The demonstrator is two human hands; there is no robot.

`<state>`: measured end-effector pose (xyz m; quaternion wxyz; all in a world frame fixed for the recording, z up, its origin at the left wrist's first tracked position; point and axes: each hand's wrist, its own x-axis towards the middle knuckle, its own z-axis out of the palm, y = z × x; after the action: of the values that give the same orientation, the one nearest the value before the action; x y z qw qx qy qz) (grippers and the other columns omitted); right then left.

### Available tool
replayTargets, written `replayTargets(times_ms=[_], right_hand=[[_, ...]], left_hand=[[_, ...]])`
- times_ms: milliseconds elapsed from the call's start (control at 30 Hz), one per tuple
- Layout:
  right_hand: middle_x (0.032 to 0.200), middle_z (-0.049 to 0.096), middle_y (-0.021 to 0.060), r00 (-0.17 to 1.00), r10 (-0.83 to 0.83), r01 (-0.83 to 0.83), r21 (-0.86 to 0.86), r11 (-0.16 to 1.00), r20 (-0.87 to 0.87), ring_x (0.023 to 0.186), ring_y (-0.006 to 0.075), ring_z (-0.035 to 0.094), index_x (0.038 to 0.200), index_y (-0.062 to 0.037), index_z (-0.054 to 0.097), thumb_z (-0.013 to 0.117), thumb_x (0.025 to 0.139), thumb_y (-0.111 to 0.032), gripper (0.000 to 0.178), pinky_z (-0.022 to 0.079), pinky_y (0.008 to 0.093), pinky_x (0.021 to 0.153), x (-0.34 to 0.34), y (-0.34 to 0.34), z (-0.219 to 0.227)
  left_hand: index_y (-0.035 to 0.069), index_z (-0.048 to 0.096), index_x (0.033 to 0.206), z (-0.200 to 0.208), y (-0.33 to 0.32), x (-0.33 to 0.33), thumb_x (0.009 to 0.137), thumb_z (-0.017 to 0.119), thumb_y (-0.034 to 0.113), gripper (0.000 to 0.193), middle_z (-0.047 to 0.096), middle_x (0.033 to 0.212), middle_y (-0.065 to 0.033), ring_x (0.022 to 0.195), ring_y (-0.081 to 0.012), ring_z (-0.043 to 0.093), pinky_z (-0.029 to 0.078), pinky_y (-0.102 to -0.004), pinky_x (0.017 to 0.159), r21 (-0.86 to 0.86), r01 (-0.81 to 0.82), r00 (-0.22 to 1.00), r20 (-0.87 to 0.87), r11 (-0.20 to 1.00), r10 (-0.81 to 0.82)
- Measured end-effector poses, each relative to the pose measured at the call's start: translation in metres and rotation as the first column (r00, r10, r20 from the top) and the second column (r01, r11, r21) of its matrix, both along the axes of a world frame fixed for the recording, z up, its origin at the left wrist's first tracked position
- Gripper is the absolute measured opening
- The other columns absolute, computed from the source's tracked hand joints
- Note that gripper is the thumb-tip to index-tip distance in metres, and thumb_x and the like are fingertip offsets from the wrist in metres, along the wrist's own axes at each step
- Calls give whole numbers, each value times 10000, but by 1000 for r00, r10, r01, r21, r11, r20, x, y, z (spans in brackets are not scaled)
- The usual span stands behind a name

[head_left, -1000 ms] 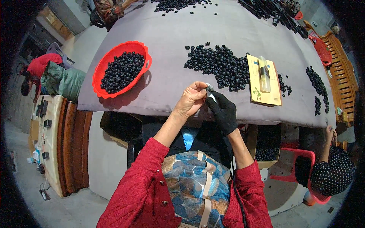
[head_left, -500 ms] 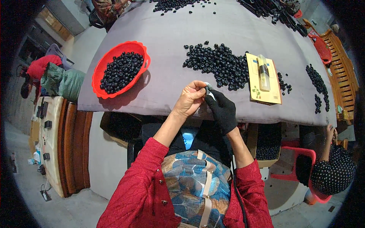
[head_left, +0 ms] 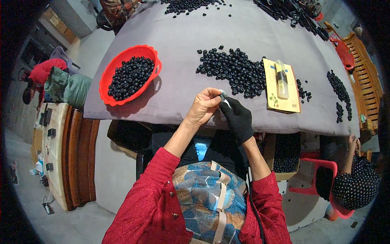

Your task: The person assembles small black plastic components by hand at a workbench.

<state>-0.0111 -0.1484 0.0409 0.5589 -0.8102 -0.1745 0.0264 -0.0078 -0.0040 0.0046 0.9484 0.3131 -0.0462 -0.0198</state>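
Above the table's near edge, both my hands meet fingertip to fingertip. My left hand (head_left: 203, 107) is bare, its thumb and forefinger pinched. A black knit glove covers my right hand (head_left: 239, 121), which is closed too. Between the fingertips a small whitish-grey piece (head_left: 224, 94) shows; it is too small and covered to name. Just beyond lies a loose pile of small round black pieces with holes, like beads (head_left: 235, 69). Farther left, a red scalloped basin (head_left: 109, 75) holds more of them. To the right, a clear tube with a dark band (head_left: 281, 81) rests on a yellow booklet (head_left: 271, 91).
A grey cloth covers the table (head_left: 178, 44). Smaller bead groups (head_left: 340, 91) lie at right, with black strips (head_left: 288, 12) at the far right corner. Below the edge stands a box of black pieces (head_left: 286, 158). A person in a dotted top (head_left: 357, 183) sits at right.
My hands stay together in almost the same place, with only slight finger movement. The whole view has shifted very slightly.
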Motion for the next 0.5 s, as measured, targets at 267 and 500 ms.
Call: replayTargets(times_ms=[267, 500], right_hand=[[928, 634, 114, 999, 22, -20, -39, 999, 50, 795, 185, 630, 1073, -74, 583, 546, 842, -266, 303, 477, 276, 672, 1, -2, -1], [827, 648, 112, 998, -15, 15, -5, 1000, 57, 732, 125, 602, 1055, -43, 586, 592, 819, -238, 307, 470, 266, 647, 2, 0, -5]], left_hand=[[43, 589, 915, -1, -1, 2, 772, 592, -34, 163, 606, 887, -58, 786, -130, 583, 486, -253, 731, 5, 11, 1000, -20, 1000, -11], [40, 581, 919, -7, 1, 3, 774, 591, -27, 161, 604, 904, -69, 818, -150, 585, 485, -280, 763, -19, 20, 1000, 4, 1000, -20]])
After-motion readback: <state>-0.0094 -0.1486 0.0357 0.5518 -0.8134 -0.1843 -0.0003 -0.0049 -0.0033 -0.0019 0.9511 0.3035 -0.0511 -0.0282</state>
